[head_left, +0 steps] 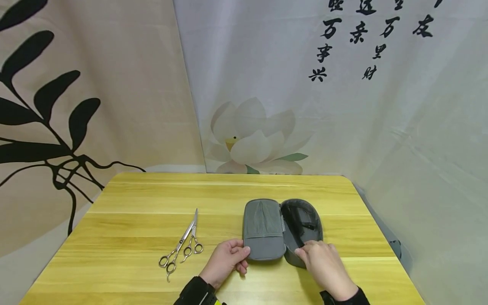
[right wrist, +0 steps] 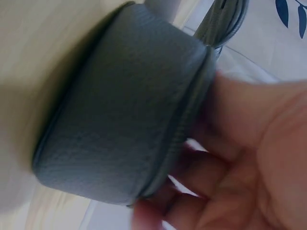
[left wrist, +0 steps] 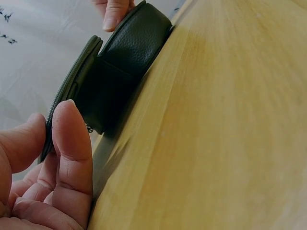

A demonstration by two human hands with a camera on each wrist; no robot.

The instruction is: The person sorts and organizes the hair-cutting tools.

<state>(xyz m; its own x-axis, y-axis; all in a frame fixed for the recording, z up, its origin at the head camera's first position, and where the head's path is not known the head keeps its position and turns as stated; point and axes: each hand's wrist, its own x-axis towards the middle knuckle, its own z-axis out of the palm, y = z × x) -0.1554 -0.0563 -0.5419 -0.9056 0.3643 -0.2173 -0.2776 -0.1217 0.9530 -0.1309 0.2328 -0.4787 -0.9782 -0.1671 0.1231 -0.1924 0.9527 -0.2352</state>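
A dark grey zip case lies unfolded on the table, its flat lid [head_left: 264, 231] on the left and its deep half [head_left: 318, 239] on the right. My left hand [head_left: 228, 260] pinches the lid's lower left edge between thumb and fingers; the left wrist view shows this hand [left wrist: 53, 172] close up. Inside the deep half is a long black comb-like object [head_left: 292, 222], beside a smaller black item [head_left: 308, 225]. My right hand [head_left: 325, 264] reaches over the near rim, pinching the long object's lower end. In the right wrist view the case wall [right wrist: 120, 105] hides those fingertips.
Two pairs of silver scissors lie left of the case: a longer pair [head_left: 181, 241] and a shorter pair [head_left: 192, 239]. Both are on the yellow wooden table [head_left: 126, 220]. Printed cloth [head_left: 152, 84] hangs behind the table.
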